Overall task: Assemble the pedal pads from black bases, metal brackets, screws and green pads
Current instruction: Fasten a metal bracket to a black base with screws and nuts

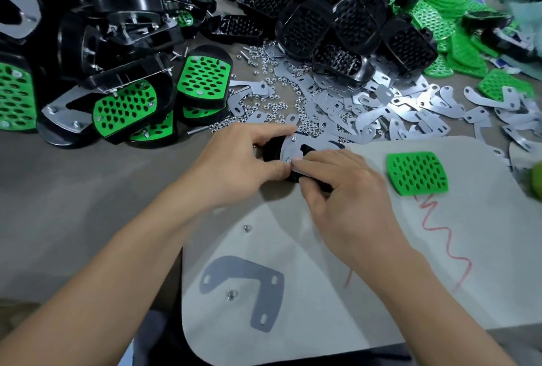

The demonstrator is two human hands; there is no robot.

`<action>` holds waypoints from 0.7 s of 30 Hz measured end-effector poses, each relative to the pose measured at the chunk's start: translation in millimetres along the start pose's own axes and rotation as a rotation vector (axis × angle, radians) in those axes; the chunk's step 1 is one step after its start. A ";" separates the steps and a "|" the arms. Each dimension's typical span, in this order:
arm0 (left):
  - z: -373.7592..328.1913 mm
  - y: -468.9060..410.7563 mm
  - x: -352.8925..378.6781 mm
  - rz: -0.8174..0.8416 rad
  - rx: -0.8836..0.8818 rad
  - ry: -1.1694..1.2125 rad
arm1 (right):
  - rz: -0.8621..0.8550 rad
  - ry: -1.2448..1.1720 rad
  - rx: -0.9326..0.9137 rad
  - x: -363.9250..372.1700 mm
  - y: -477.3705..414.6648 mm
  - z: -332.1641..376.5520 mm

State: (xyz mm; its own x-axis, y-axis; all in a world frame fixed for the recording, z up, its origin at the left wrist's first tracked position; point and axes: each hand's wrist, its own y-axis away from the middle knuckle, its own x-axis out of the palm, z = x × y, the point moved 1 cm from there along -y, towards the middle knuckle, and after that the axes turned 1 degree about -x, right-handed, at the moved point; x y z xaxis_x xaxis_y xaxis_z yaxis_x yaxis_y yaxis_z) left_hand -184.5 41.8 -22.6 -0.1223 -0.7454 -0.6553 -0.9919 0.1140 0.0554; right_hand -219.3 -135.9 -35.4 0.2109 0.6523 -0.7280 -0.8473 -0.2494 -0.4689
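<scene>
Black base [271, 150] of the pedal pad being worked on lay on the desk [88, 189], at the far edge of a pale sheet [308, 307], with a metal bracket [305, 142] laid across it. The left hand [234, 166] had its grip closed round the base's left side. The right hand [343, 186] pinched the bracket down against the base, its forefinger tip at a small fastener [289, 161] in the bracket's near hole; whether that was a nut or a screw end could not be told.

The likeliest slip was the fastener escaping the fingertips. It was tiny and held only by the tips, and the heap of loose nuts [275, 107] just beyond would have swallowed it. If the right grip eased too early, the bracket could have swung about its far fastener [294, 137] and drifted off its hole. Started crooked, the thread might have bound.

A spare bracket [243, 286] and two stray nuts [231, 295] lay between the forearms, where a drawn-back arm could have swept them off. The green pad [416, 173] waited well apart on the right, not yet fitted.
</scene>
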 end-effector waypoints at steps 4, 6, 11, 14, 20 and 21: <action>0.6 -1.4 2.9 -0.024 -0.043 0.078 | 0.055 -0.111 0.141 -7.1 -8.6 -1.1; 3.2 0.2 5.1 -0.018 -0.046 0.126 | 0.104 -0.127 0.168 -9.5 -13.4 -1.5; 5.9 1.3 10.9 -0.044 -0.091 0.233 | 0.083 -0.115 0.163 -9.5 -12.3 -2.2; 5.7 -3.1 10.8 -0.041 -0.132 0.267 | 0.048 -0.096 0.115 -7.3 -11.8 -2.7; 0.6 -3.9 13.0 -0.072 -0.160 0.224 | 0.051 -0.048 0.061 -5.1 -10.6 -1.4; -1.2 -3.8 12.8 -0.079 -0.165 0.209 | 0.083 -0.046 0.068 -7.4 -12.8 0.2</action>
State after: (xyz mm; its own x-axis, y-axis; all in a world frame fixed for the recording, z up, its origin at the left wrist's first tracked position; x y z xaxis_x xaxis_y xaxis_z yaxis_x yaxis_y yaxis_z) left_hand -182.3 31.1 -30.4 -0.0314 -0.8692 -0.4934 -0.9886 -0.0458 0.1434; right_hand -210.1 -137.4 -23.9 0.1173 0.6636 -0.7388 -0.8922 -0.2563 -0.3719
